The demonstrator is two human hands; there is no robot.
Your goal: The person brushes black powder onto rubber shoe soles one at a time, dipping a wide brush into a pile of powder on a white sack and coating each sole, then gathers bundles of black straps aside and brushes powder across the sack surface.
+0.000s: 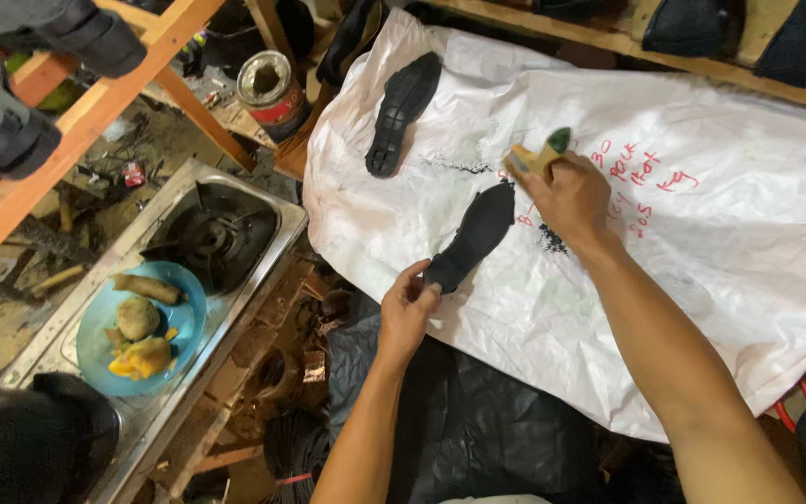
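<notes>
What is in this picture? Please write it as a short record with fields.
left hand: left hand grips the heel end of a flat black rubber shoe sole
right hand: right hand holds a small wooden-handled brush at the sole's toe end
surface: white woven plastic sack
second sole: black treaded rubber sole, lying apart
nearby: blue plate of food on a metal stove

Light falls brightest on the white woven plastic sack (pixel 683 215), which nearly washes out, while the black rubber shoe sole (pixel 471 238) shows little surface detail. The lower edge and corners sink into dim shadow. Focus is soft overall, with slight wide-angle bending at the edges.
</notes>
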